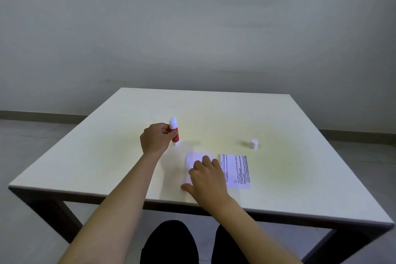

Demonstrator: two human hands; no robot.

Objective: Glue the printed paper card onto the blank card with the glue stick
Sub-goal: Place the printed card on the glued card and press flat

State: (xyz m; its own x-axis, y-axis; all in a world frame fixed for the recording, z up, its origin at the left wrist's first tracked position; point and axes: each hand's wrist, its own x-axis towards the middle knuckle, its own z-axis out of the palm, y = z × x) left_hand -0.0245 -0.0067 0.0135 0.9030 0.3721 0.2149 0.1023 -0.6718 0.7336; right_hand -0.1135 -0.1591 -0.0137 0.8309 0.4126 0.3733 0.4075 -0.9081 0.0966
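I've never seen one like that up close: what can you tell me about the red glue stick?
The glue stick is a small red tube with a white base and a white glue tip showing, its cap off. It stands about upright on the table, left of the blank card. The left hand grips its upper body from the left.

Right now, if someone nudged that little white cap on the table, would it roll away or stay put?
The cap stands on end, so a light nudge would probably just slide it. It looks small and likely light, so a harder knock could tip it. On its round side it might roll across the flat table.
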